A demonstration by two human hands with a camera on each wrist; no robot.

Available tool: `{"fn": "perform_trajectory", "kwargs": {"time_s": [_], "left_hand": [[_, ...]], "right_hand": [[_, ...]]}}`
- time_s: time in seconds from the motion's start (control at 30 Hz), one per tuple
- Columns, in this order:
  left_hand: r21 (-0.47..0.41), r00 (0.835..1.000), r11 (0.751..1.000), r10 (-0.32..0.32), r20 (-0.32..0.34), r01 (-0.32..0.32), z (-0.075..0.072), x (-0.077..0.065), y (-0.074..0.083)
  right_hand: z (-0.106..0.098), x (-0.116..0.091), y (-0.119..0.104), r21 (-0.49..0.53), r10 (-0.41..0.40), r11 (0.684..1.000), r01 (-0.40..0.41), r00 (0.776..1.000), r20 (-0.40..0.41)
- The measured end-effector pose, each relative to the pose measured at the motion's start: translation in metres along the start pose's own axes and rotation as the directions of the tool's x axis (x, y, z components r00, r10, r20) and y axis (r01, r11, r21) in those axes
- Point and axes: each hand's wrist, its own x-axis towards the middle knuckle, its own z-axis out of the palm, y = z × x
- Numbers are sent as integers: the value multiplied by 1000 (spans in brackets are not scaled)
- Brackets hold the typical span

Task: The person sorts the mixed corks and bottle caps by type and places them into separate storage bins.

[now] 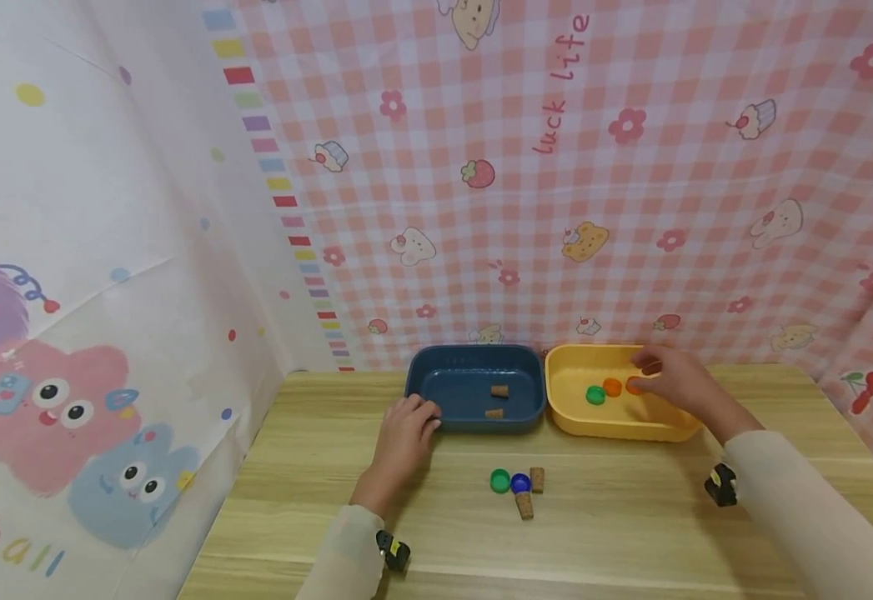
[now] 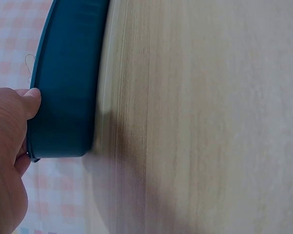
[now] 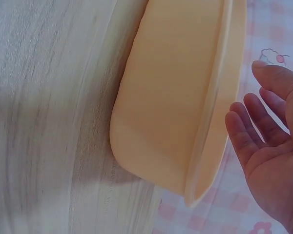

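My left hand (image 1: 403, 433) grips the near left corner of a dark blue tray (image 1: 474, 425). In the left wrist view, the thumb (image 2: 33, 103) lies over the tray's rim. Two corks (image 1: 499, 391) lie inside this tray. Over the right end of a yellow tray (image 1: 616, 429) is my right hand (image 1: 676, 382). Its fingers (image 3: 263, 117) are spread and slightly bent in the right wrist view, with nothing between them. A green bottle cap (image 1: 595, 395) and an orange cap (image 1: 612, 387) lie in the yellow tray. Another orange cap (image 1: 634, 385) sits by the right hand's fingertips, partly covered.
On the wooden table (image 1: 616, 533), in front of the trays, lie a green cap (image 1: 499, 481), a blue cap (image 1: 521, 482) and two corks (image 1: 537, 480) close together. A pink checked cloth (image 1: 526, 208) hangs behind the trays. A white printed cloth (image 1: 106, 250) hangs at the left.
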Motion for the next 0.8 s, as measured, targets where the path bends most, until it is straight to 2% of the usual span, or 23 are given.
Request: {"fn": "perform_trajectory", "kwargs": {"time_s": [0.3, 0.5, 0.63, 0.8], "left_hand": [[3, 1000, 1000, 8, -3, -8, -1, 1, 0], [7, 1000, 1000, -9, 21, 9, -1, 1, 0], [-2, 999, 1000, -21, 39, 21, -2, 1, 1], [-3, 999, 1000, -16, 42, 16, -2, 1, 0]], "right_hand": [[1, -17, -11, 76, -56, 995, 60, 997, -57], [10, -32, -19, 99, -86, 991, 94, 993, -83], [16, -43, -26, 121, -78, 989, 88, 993, -86], [24, -56, -35, 153, -96, 982, 109, 991, -95]]}}
